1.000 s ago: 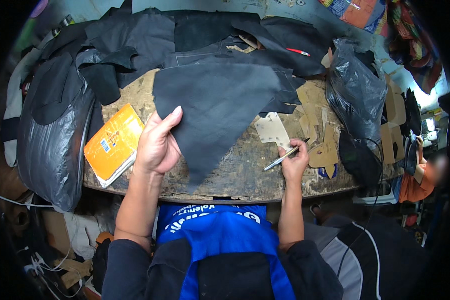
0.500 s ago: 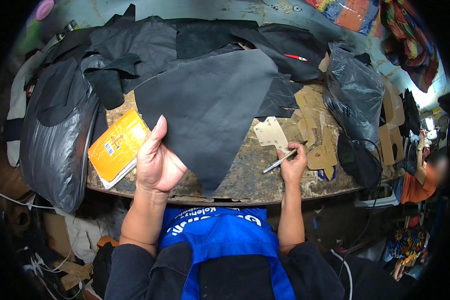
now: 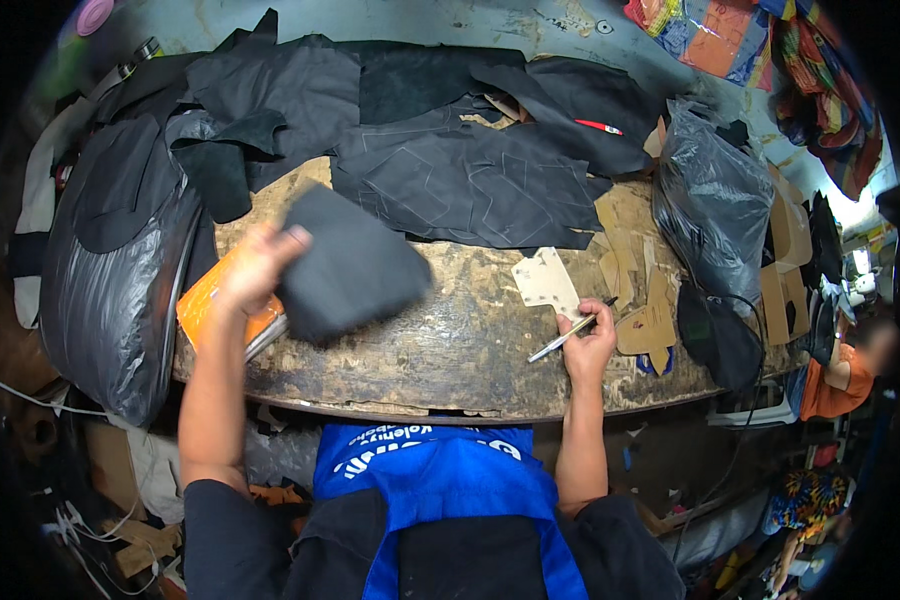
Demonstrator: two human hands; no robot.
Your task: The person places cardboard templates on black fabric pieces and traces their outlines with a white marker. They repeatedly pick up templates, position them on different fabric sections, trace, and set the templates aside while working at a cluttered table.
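The worn wooden counter stands in a crowded workshop, with black leather pieces piled at its far side and black plastic bags at both ends. The left hand has its grip closed on a dark leather piece, held above the counter's left part, over an orange book. The right hand pinches a silver pen beside a cardboard pattern.

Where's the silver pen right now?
In the head view, the silver pen is in the right hand, low over the worn wooden workbench, just below the pale cardboard pattern piece.
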